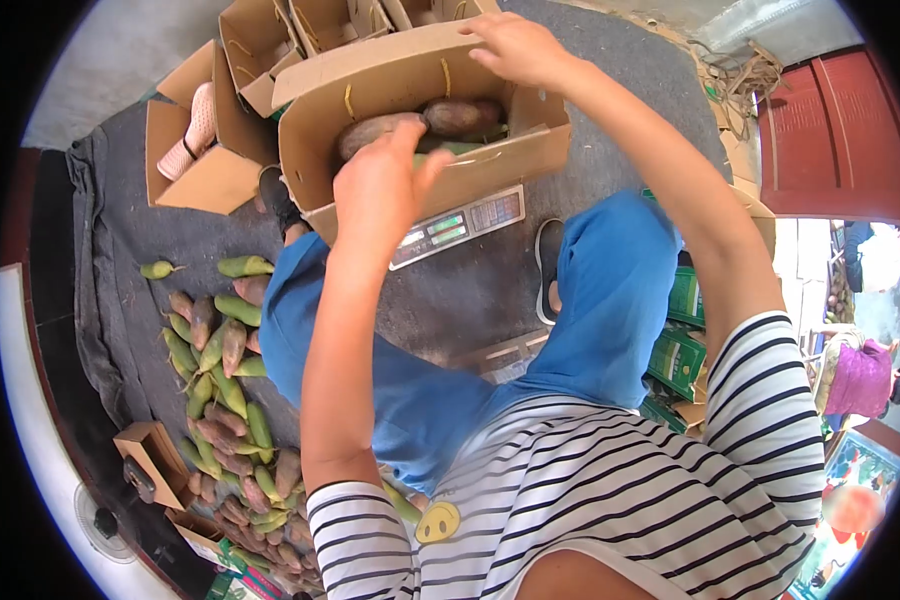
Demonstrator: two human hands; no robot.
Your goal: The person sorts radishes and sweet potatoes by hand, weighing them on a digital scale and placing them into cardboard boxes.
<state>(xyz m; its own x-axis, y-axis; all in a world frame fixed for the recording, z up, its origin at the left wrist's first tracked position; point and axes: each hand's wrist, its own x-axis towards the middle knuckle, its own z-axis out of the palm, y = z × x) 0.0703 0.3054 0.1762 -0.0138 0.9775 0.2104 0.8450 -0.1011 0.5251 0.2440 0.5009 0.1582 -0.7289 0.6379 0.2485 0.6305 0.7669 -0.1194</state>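
A cardboard box (450, 190) with yellow cord handles stands before me on a digital scale (460, 228). Inside lie reddish-brown, long root vegetables (460, 117), with a green one partly visible below them. My left hand (375, 190) is over the box's near left side, its thumb and fingers apart beside a reddish-brown vegetable; some fingertips are blurred or hidden. At the far right, my right hand (520, 50) grips the raised rear flap (380, 60) of the box, thumb on its inner face and fingers at the top edge.
More open cardboard boxes (260, 45) stand behind; one at left holds a pink patterned item (192, 132). Green and reddish-brown vegetables (225, 340) cover the floor at left. Green printed cartons (678, 360) are beside my right leg. Another person in purple (860, 378) is far right.
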